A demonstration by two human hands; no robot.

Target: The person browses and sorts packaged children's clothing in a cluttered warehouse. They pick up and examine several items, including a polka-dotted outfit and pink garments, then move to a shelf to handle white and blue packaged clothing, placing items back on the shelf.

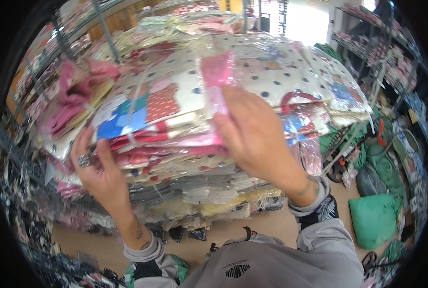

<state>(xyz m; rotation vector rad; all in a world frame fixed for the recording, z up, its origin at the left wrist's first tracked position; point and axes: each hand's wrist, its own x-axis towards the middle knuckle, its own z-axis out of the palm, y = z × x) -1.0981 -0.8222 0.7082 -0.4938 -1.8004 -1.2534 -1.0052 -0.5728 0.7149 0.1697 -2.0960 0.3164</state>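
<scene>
My left hand (pixel 100 171), with a ring on one finger, touches the front left edge of a high pile of plastic-bagged garments. Its thumb and fingers are spread; whether they pinch the bag's edge I cannot tell. Beside it lies a bagged white dotted garment (pixel 163 104) with blue, teal and red figures, bound by a clear strap. At the pile's middle, my right hand (pixel 253 133) closes on a pink bagged strip of fabric (pixel 217 70); it is slightly blurred. More dotted garments (pixel 266 77) lie to the right, and pink folded pieces (pixel 73 99) to the left.
Below are further layers of bagged clothing (pixel 199 194). A green cushion-like bundle (pixel 372 219) rests on the floor (pixel 268 223) at right, near green sacks (pixel 374 180). Metal shelving with packed goods stands at left (pixel 106 32) and right (pixel 365 50).
</scene>
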